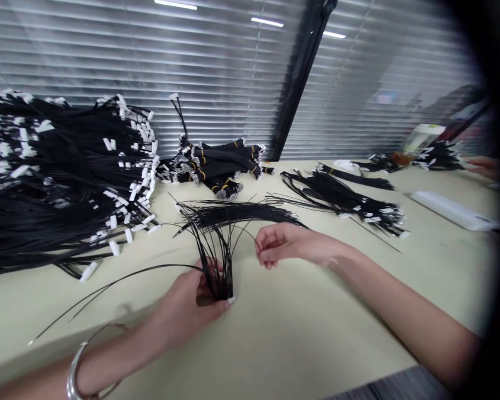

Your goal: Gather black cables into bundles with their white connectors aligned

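The left hand has its thumb and fingers closed around a bunch of black wires, low down near a small white plug. The bunch is just above the pale table, and its loose ends stick up and fan out. Two long wires bend away to the left.

The right hand is beside the bunch, its fingertips pressed together on one thin wire.

Behind the hands lies a flat bundle of black wires. A big pile of black cables with white plugs sits on the left. Farther back are black bundles with yellow bands.
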{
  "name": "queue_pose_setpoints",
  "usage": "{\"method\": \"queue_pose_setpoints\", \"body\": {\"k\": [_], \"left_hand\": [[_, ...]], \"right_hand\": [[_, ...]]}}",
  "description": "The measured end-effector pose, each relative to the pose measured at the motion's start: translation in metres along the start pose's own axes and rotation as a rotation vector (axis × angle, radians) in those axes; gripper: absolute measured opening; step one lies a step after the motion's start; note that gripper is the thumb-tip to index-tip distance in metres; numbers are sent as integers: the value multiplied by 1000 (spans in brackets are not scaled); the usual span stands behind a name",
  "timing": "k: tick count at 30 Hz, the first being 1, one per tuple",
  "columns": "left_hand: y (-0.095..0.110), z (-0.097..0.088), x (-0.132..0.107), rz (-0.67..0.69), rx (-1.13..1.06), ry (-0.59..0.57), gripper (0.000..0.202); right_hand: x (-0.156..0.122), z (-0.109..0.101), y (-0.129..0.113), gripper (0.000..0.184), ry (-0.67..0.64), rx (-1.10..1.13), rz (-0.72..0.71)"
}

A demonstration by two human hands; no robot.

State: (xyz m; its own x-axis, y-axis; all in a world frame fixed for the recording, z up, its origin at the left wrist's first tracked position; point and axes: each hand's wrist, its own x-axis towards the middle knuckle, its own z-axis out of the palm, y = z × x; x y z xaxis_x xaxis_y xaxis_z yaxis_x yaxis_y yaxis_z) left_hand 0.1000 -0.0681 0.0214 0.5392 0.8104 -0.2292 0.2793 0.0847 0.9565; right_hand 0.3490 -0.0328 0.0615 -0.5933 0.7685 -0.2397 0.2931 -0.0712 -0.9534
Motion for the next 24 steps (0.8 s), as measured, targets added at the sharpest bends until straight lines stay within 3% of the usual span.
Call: {"method": "queue_pose_setpoints", "body": {"k": [2,4,8,24], "left_hand": [[0,0,0,1,17,1,31],[0,0,0,17,24,-15,30],[0,-1,0,47,39,-12,30],[1,-2,-2,27,44,-16,28]], "right_hand": [[6,25,3,17,-39,207,-57],[12,50,7,18,63,286,-107],[15,79,15,17,278,200,-76],[12,78,20,13,299,-65,-46]]}}
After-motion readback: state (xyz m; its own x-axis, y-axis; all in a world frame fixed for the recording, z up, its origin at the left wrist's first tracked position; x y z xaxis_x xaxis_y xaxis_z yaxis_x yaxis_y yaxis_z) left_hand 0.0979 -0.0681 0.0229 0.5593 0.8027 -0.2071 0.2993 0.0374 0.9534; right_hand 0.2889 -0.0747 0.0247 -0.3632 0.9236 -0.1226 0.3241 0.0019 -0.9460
